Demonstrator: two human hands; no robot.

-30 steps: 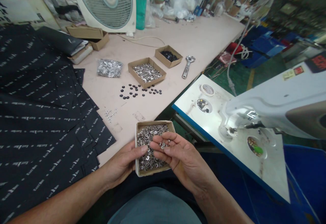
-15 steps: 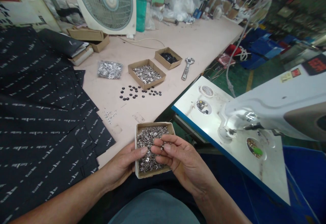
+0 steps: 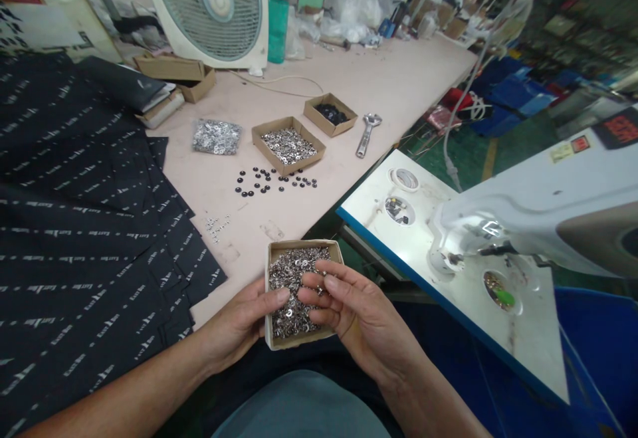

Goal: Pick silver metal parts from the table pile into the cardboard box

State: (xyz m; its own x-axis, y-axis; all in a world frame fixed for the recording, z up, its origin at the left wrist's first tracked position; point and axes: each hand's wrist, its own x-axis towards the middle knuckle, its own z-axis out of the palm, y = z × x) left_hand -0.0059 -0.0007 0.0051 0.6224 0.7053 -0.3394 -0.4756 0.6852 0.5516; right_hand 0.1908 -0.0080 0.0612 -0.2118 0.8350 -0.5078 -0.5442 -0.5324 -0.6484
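A small cardboard box point(image 3: 270, 328) full of shiny metal snap fasteners point(image 3: 294, 322) is held close to my body. My left hand point(image 3: 249, 312) grips its left side, thumb over the rim and the other fingers underneath. Above the box's right half, my right hand point(image 3: 343, 298) pinches a few small metal snap fasteners point(image 3: 323, 285) between thumb and fingertips. Its palm is turned partly up, and the fingers hide some of the contents. On the table beyond lie loose black caps point(image 3: 264, 191) and a scatter of tiny silver pieces point(image 3: 215, 228).
Black printed fabric point(image 3: 100, 245) covers the table's left side. Farther back are an open box of metal rings point(image 3: 256, 142), a box of black parts point(image 3: 312, 117), a bagged batch point(image 3: 216, 137), an adjustable wrench point(image 3: 366, 135) and a fan point(image 3: 216, 9). A white machine point(image 3: 523, 205) stands right.
The fingers of my right hand have shifted slightly, with the thumb sliding a little over the pinched pieces. My left hand and the box stay in place.
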